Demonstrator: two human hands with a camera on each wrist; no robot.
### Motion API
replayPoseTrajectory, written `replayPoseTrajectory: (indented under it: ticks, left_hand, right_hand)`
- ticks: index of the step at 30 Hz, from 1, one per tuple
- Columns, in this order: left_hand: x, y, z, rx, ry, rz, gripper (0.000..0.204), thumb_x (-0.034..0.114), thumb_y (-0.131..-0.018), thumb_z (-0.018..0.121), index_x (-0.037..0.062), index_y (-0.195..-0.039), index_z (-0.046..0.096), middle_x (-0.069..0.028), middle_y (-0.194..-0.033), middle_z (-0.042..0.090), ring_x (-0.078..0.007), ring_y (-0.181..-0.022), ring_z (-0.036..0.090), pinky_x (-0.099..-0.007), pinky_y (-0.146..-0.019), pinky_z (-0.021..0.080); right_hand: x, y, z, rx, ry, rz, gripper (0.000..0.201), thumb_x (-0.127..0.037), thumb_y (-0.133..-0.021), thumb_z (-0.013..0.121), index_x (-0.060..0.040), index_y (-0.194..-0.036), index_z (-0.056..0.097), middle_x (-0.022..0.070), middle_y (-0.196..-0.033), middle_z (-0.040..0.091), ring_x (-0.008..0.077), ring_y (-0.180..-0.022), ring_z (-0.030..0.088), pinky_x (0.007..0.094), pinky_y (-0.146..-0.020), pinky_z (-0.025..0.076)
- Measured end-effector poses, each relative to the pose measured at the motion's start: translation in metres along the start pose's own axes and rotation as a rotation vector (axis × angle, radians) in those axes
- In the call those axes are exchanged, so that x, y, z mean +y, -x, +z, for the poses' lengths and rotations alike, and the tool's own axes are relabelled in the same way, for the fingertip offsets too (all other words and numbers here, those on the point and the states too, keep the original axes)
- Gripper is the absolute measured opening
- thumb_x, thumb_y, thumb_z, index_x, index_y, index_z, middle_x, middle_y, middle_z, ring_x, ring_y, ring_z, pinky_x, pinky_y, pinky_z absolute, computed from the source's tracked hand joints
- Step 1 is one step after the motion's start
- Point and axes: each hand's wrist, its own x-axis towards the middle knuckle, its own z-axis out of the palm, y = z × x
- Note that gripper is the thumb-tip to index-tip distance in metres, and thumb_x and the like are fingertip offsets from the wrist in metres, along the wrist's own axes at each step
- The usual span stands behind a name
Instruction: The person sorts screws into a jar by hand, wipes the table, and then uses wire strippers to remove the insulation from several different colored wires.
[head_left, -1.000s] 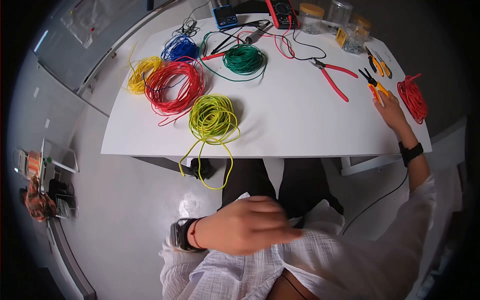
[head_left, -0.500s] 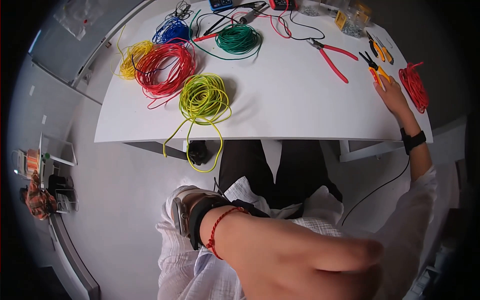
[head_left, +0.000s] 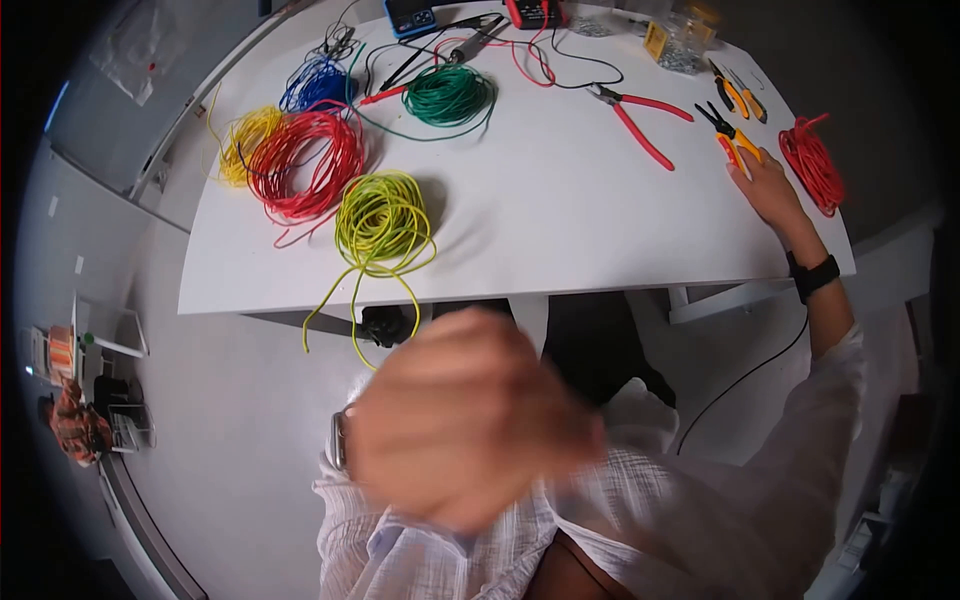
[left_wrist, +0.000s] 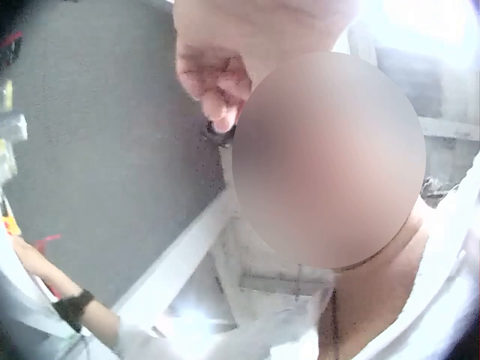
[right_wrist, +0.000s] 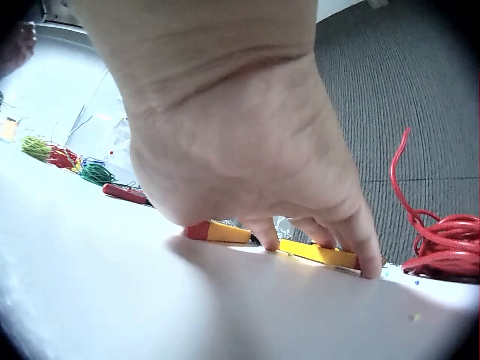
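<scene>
My right hand [head_left: 772, 192] is at the right side of the white table, on yellow-and-red handled wire strippers [head_left: 740, 138] with spread black jaws. In the right wrist view, thumb and fingers [right_wrist: 367, 251] come down around the two handles, which lie against the tabletop. A red wire coil [head_left: 812, 165] lies just right of this hand. My left hand [head_left: 465, 420], blurred by motion, is raised in front of my torso, short of the table edge. The left wrist view shows its fingers [left_wrist: 217, 105] loosely bent near the head, with nothing seen in them.
Red-handled cutters [head_left: 642, 125] lie left of the strippers; other yellow-handled tools [head_left: 738, 95] lie behind. Yellow, blue, red, green [head_left: 448, 95] and yellow-green [head_left: 382, 222] wire coils fill the left, one with ends over the edge. Meters [head_left: 410, 17] and clear jars [head_left: 683, 45] stand at the back.
My left hand came up close to the head camera, large in view, then drew back a little and is now blurred. My right hand stays on the wire strippers. The view has shifted slightly.
</scene>
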Motion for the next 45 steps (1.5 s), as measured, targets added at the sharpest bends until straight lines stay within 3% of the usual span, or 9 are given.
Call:
replayPoseTrajectory:
  ticks: [1, 2, 19, 22, 25, 27, 29, 34, 45]
  left_hand:
    - [-0.006, 0.008, 0.007, -0.084, -0.074, -0.183, 0.024, -0.004, -0.054, 0.054, 0.0029, -0.075, 0.063, -0.0056, -0.072, 0.060, -0.0216, -0.060, 0.055, -0.0309, -0.053, 0.042]
    - [-0.019, 0.013, 0.015, -0.196, -0.211, -0.195, 0.027, -0.004, -0.053, 0.054, 0.0026, -0.078, 0.062, -0.0083, -0.071, 0.059, -0.0239, -0.062, 0.057, -0.0332, -0.055, 0.045]
    - [-0.070, 0.060, 0.030, -0.199, -0.315, -0.219, 0.031, -0.002, -0.056, 0.058, 0.0028, -0.086, 0.060, -0.0092, -0.083, 0.057, -0.0278, -0.075, 0.055, -0.0362, -0.065, 0.045]
    - [-0.085, 0.070, 0.034, -0.199, -0.443, -0.162, 0.029, -0.002, -0.056, 0.059, 0.0035, -0.085, 0.060, -0.0083, -0.082, 0.056, -0.0265, -0.074, 0.055, -0.0356, -0.064, 0.045]
    - [-0.088, 0.075, 0.039, -0.129, -0.594, -0.127, 0.029, -0.001, -0.055, 0.060, 0.0046, -0.083, 0.060, -0.0070, -0.081, 0.056, -0.0253, -0.073, 0.055, -0.0351, -0.063, 0.044]
    - [-0.088, 0.078, 0.040, -0.105, -0.631, -0.162, 0.030, -0.002, -0.055, 0.060, 0.0058, -0.084, 0.060, -0.0061, -0.081, 0.057, -0.0246, -0.072, 0.055, -0.0350, -0.063, 0.045]
    - [-0.095, 0.086, 0.044, -0.105, -0.714, -0.061, 0.029, -0.001, -0.056, 0.060, 0.0046, -0.085, 0.060, -0.0068, -0.086, 0.059, -0.0249, -0.074, 0.057, -0.0342, -0.063, 0.047]
    - [-0.099, 0.088, 0.046, -0.103, -0.730, 0.044, 0.028, -0.001, -0.058, 0.059, 0.0039, -0.086, 0.062, -0.0063, -0.091, 0.062, -0.0227, -0.077, 0.061, -0.0310, -0.065, 0.051]
    - [-0.103, 0.090, 0.050, -0.056, -0.745, 0.044, 0.025, 0.001, -0.059, 0.056, 0.0033, -0.083, 0.064, -0.0059, -0.088, 0.063, -0.0205, -0.072, 0.061, -0.0288, -0.061, 0.051]
  right_hand:
    - [-0.001, -0.001, 0.000, 0.007, -0.005, -0.010, 0.060, -0.051, -0.088, 0.037, -0.0088, -0.130, 0.041, 0.0305, -0.131, 0.035, 0.0428, -0.122, 0.034, 0.0428, -0.101, 0.031]
    - [-0.003, -0.001, -0.002, 0.019, -0.007, -0.005, 0.060, -0.051, -0.088, 0.037, -0.0088, -0.130, 0.041, 0.0305, -0.131, 0.035, 0.0428, -0.122, 0.034, 0.0428, -0.101, 0.031]
    - [0.010, -0.006, 0.017, 0.075, -0.009, -0.081, 0.057, -0.049, -0.086, 0.045, -0.0083, -0.126, 0.046, 0.0317, -0.126, 0.040, 0.0445, -0.119, 0.036, 0.0457, -0.097, 0.034]
    - [-0.007, 0.015, -0.024, 0.018, -0.090, -0.065, 0.058, -0.051, -0.086, 0.044, -0.0072, -0.124, 0.048, 0.0308, -0.128, 0.038, 0.0418, -0.125, 0.030, 0.0450, -0.102, 0.027]
    - [-0.014, 0.037, -0.025, 0.246, -0.198, -0.150, 0.056, -0.047, -0.084, 0.050, -0.0074, -0.123, 0.048, 0.0269, -0.133, 0.035, 0.0395, -0.123, 0.033, 0.0443, -0.101, 0.029]
    - [-0.025, 0.069, -0.024, 0.259, -0.384, -0.256, 0.052, -0.042, -0.083, 0.055, -0.0089, -0.123, 0.048, 0.0264, -0.131, 0.036, 0.0398, -0.121, 0.036, 0.0443, -0.099, 0.032]
    - [-0.037, 0.094, -0.007, 0.338, -0.435, -0.322, 0.050, -0.038, -0.080, 0.060, -0.0104, -0.121, 0.050, 0.0232, -0.128, 0.039, 0.0391, -0.117, 0.040, 0.0428, -0.096, 0.036]
    - [-0.054, 0.108, 0.014, 0.626, -0.401, -0.216, 0.036, -0.023, -0.074, 0.063, -0.0095, -0.107, 0.057, 0.0131, -0.110, 0.055, 0.0300, -0.106, 0.050, 0.0397, -0.091, 0.040]
    - [-0.058, 0.105, 0.015, 0.681, -0.436, -0.167, 0.025, -0.015, -0.070, 0.063, -0.0091, -0.094, 0.062, 0.0103, -0.103, 0.059, 0.0284, -0.102, 0.053, 0.0395, -0.089, 0.041]
